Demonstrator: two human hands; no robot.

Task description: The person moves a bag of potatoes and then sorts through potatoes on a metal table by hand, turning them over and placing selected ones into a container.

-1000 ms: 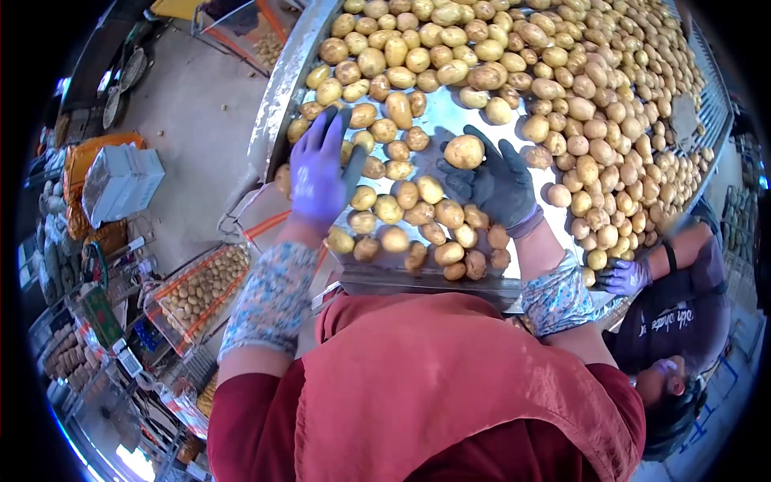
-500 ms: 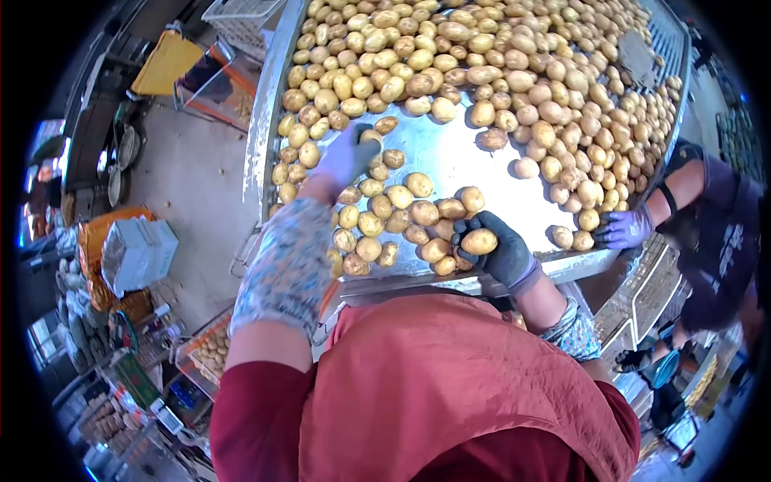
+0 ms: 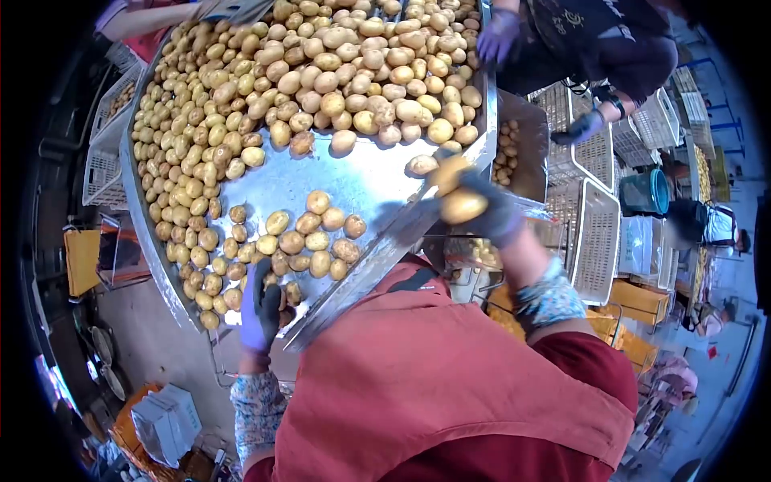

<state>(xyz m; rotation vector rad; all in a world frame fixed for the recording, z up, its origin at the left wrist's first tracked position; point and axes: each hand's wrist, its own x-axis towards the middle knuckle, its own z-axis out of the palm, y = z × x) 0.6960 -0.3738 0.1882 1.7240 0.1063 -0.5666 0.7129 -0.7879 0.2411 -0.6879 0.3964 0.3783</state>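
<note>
Past the front rim of the metal sorting table (image 3: 321,169), my right hand (image 3: 494,215) in a dark glove is closed on potatoes. One potato (image 3: 463,206) sits at its fingers, with a second potato (image 3: 450,174) just beyond; both are blurred by motion. My left hand (image 3: 259,309), in a purple and black glove, lies at the table's near left corner with its fingers extended. Small potatoes (image 3: 292,292) sit right beside its thumb. A loose group of potatoes (image 3: 317,240) is spread on the metal in front of it.
A large heap of potatoes (image 3: 337,60) covers the far side. A co-worker's purple-gloved hand (image 3: 499,36) rests at the right rim; another person's arm (image 3: 152,20) reaches in at far left. White crates (image 3: 594,241) and a teal bucket (image 3: 645,191) stand at right.
My view has turned to the right. My right hand has moved from over the table to beyond its front rim, with potatoes in it. The left hand has drawn back to the near corner.
</note>
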